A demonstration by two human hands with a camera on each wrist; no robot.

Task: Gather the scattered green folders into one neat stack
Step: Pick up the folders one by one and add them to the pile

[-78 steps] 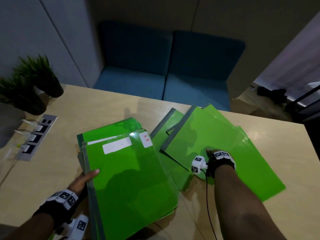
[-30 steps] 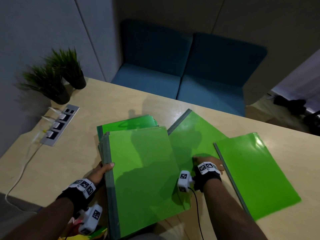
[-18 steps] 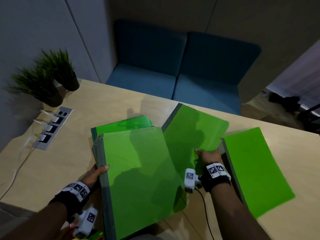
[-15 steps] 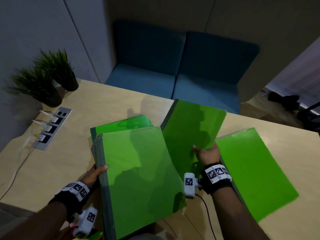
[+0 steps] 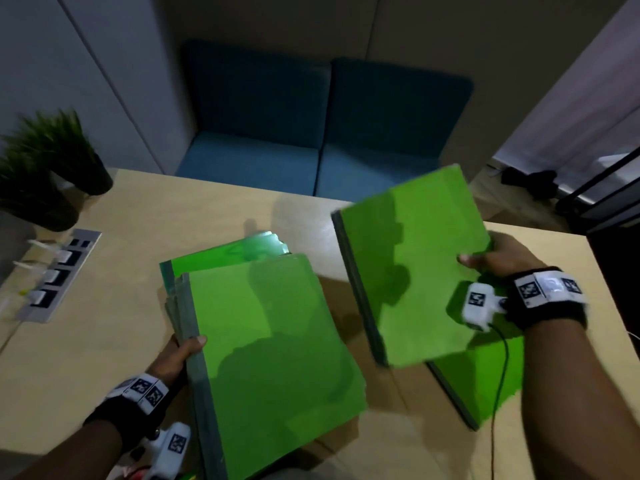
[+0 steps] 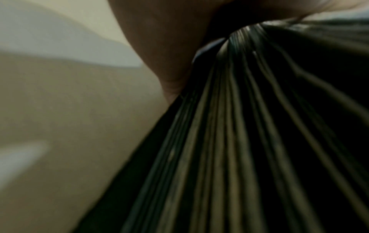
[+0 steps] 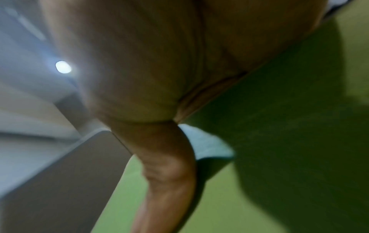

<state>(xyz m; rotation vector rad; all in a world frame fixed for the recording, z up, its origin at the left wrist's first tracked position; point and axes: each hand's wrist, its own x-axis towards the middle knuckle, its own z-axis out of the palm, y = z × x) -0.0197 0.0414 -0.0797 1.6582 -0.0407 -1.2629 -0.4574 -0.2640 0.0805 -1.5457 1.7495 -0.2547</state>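
At the left, the left hand [image 5: 175, 355] grips the grey spine edge of the stack of glossy green plastic folders [image 5: 273, 344], thumb curled over the top cover; the stack lies on the pale wooden table [image 5: 104, 323] with one folder beneath skewed out at the far end. The left wrist view shows many thin layered edges fanning under the palm, so the pile probably slides easily (slick covers on slick covers) and is best steadied along the spine. To the right, the right hand [image 5: 498, 259] pinches the free long edge of a single thin green folder with a grey spine [image 5: 412, 271], lifted clear and tilted. It looks light and bendy, so holding mid-edge should limit sag. Under it, the last flat green folder [image 5: 481, 386] lies on the table, partly hidden.
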